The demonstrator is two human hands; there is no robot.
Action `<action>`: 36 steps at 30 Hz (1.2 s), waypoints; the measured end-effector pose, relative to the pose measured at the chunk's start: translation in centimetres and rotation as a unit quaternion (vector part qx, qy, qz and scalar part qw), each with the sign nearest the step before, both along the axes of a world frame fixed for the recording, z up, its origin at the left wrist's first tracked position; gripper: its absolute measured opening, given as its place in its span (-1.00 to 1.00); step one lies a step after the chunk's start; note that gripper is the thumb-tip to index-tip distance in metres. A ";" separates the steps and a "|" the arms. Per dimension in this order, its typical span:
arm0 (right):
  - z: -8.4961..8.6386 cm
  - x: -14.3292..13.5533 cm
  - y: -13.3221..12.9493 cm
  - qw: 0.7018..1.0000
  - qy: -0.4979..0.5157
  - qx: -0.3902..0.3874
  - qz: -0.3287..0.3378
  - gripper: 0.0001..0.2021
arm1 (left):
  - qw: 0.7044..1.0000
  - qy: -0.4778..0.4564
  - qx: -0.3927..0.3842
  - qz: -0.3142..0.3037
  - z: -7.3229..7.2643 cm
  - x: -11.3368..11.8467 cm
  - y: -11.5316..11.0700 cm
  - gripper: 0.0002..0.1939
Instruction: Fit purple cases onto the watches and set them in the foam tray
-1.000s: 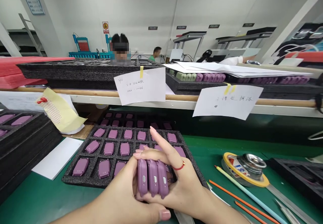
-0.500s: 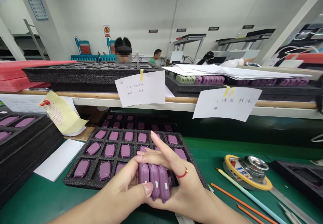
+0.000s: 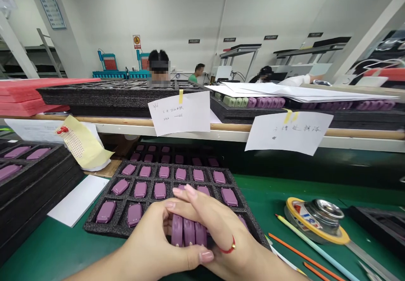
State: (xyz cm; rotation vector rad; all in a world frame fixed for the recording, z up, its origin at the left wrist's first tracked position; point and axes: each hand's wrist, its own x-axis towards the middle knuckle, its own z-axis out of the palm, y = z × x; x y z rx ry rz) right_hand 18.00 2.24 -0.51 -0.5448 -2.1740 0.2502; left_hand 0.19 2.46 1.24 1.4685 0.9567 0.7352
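Several purple watch-shaped cases [image 3: 189, 231] stand side by side in a row, clasped between both hands. My left hand [image 3: 158, 239] wraps round them from the left, its thumb lying across their near ends. My right hand [image 3: 221, 230], with a red string bracelet at the wrist, closes over them from the right, and its fingers overlap my left fingertips. Under and beyond the hands lies a black foam tray [image 3: 118, 229] with similar purple cases [image 3: 140, 189] in its compartments. The far side of the held row is hidden by my right hand.
Right of the tray lie a tape roll [image 3: 316, 220], a pale blue stick [image 3: 325, 255] and orange sticks [image 3: 300, 247] on the green mat. White paper [image 3: 77, 198] and stacked foam trays [image 3: 38, 188] are at left. A shelf edge [image 3: 228, 139] crosses beyond; people sit behind it.
My left thumb has slid right across the near ends of the held cases. My right index finger has lowered towards the other fingers. The view has shifted slightly.
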 end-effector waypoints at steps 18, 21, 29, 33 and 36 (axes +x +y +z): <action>0.7 0.6 0.0 0.919 0.216 -0.328 0.023 -0.39 | 0.912 0.033 0.409 -0.002 -1.1 -0.9 0.0 -0.54; 1.1 0.7 0.0 0.907 0.197 -0.370 0.034 -0.27 | 0.904 0.034 0.427 -0.013 -0.6 -0.5 0.1 -0.56; 0.0 -0.6 -0.2 0.878 0.169 -0.448 0.026 0.19 | 0.898 -0.003 0.440 -0.029 -1.2 -0.2 0.4 -0.58; -0.5 -0.7 0.0 0.937 0.181 -0.300 0.006 0.23 | 0.974 -0.001 0.227 -0.009 -1.7 -0.6 0.0 0.16; -0.5 -0.6 0.3 0.977 0.122 -0.172 -0.012 0.16 | 0.991 -0.121 -0.017 -0.055 -1.5 -0.5 0.1 0.28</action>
